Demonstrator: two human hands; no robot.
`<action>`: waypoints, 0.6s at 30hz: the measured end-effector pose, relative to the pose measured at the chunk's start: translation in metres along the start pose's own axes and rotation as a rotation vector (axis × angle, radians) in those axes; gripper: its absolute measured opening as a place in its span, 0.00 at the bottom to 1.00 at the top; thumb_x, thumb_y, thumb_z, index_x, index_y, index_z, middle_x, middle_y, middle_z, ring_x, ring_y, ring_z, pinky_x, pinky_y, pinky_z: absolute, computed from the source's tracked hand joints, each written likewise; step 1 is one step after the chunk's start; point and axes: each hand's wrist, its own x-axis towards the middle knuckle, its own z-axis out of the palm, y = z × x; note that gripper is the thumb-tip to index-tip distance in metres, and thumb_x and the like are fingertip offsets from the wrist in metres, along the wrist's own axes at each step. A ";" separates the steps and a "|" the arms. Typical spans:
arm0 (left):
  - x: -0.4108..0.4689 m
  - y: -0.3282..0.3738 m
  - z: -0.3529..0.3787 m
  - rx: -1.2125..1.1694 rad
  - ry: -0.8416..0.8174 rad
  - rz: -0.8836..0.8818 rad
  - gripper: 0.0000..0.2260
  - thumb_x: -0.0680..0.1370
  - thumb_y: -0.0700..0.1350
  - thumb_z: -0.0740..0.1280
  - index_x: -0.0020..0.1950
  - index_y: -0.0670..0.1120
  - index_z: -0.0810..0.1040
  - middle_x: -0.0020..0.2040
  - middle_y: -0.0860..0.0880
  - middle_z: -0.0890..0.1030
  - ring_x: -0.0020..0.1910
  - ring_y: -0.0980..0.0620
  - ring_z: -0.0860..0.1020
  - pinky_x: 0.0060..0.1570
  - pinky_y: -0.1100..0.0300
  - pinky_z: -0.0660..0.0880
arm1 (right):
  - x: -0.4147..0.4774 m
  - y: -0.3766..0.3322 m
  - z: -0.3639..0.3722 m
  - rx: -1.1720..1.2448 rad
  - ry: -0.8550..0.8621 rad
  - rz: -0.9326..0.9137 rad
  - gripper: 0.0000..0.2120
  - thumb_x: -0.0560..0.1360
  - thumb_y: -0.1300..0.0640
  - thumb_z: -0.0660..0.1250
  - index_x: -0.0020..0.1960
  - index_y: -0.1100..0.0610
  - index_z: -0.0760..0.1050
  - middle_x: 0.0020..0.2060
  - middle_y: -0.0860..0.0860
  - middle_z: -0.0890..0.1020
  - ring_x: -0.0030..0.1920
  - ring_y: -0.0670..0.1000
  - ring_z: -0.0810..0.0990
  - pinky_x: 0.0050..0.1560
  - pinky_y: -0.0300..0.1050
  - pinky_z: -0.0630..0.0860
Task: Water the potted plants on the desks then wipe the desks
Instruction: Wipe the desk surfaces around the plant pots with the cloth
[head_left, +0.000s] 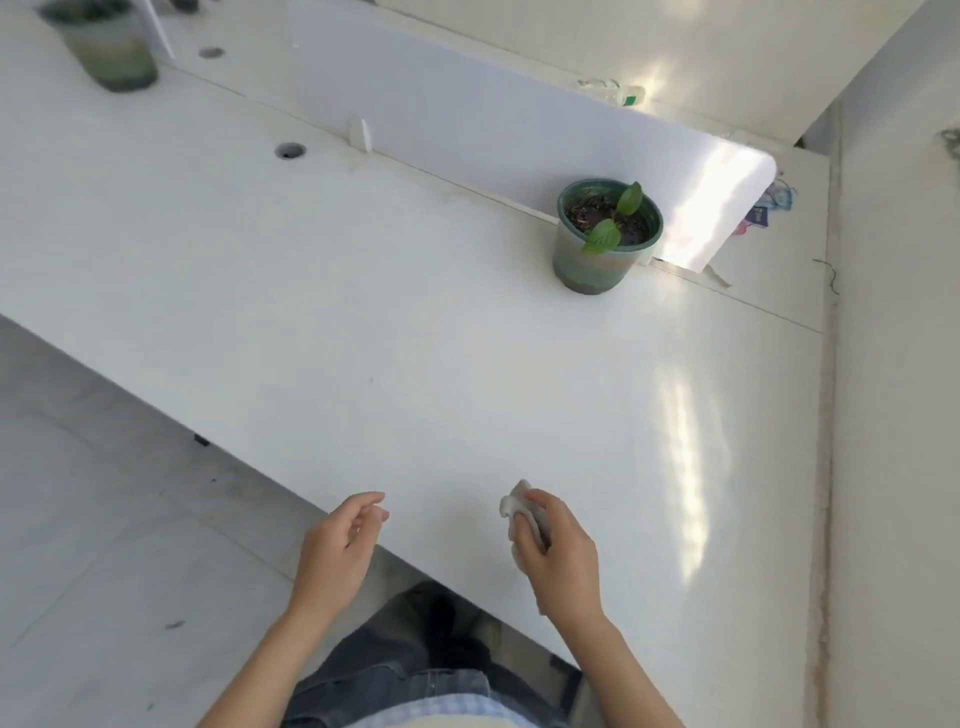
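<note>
A green pot (597, 260) with dark soil and a small two-leaf plant (615, 221) stands on the white desk (389, 312), at the back right by the divider. A second green pot (111, 57) sits blurred at the top left. My right hand (558, 556) is over the desk near its front edge, shut on a bunched white cloth (515, 506) that sticks out past the fingers. My left hand (340, 545) hovers at the desk's front edge, fingers loosely curled and apart, holding nothing.
A white divider panel (467, 119) runs along the desk's back. Two round cable holes (290, 150) (210, 52) pierce the surface. A clear bottle (613, 92) lies behind the divider. A wall (893, 415) closes the right side; grey floor (93, 519) lies left.
</note>
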 end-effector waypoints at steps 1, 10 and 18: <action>-0.010 -0.008 -0.004 0.012 0.008 -0.020 0.09 0.78 0.39 0.60 0.54 0.45 0.77 0.42 0.55 0.80 0.49 0.50 0.78 0.51 0.59 0.72 | -0.006 -0.002 0.008 0.000 -0.037 -0.023 0.13 0.76 0.59 0.61 0.42 0.40 0.71 0.38 0.29 0.76 0.39 0.34 0.75 0.36 0.35 0.71; -0.083 -0.070 -0.062 -0.091 0.258 -0.202 0.07 0.77 0.38 0.61 0.49 0.48 0.76 0.40 0.53 0.81 0.47 0.47 0.80 0.44 0.64 0.72 | -0.047 -0.035 0.090 -0.136 -0.261 -0.287 0.15 0.72 0.46 0.54 0.54 0.49 0.73 0.49 0.49 0.82 0.43 0.46 0.77 0.39 0.34 0.70; -0.132 -0.139 -0.171 -0.118 0.368 -0.255 0.07 0.77 0.40 0.62 0.49 0.50 0.76 0.41 0.54 0.80 0.48 0.48 0.79 0.49 0.60 0.71 | -0.094 -0.114 0.196 -0.151 -0.381 -0.233 0.13 0.77 0.56 0.59 0.61 0.55 0.72 0.61 0.47 0.76 0.51 0.51 0.78 0.49 0.45 0.72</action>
